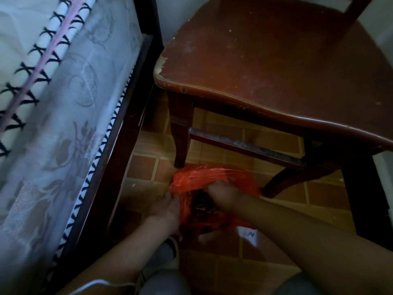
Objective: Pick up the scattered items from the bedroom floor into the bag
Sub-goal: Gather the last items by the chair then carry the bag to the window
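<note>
We have the red plastic bag [204,179] on the floor [144,171] by the chair leg [180,141]. Our left hand [165,207] pinches its rim; our right hand [223,194] pushes something dark inside. The film looks light, limp and slippery, best gripped at the rim.

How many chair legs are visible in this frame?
3. One front leg stands by the bed frame, touching the red bag's edge; a curved leg sits right of the bag; a dark straight leg is far right. A fourth may be hidden.

You had an orange-red bag [209,174] on terracotta tiles [325,192], beside a reddish-brown chair [276,67] and pale floral bedcover [70,116].
</note>
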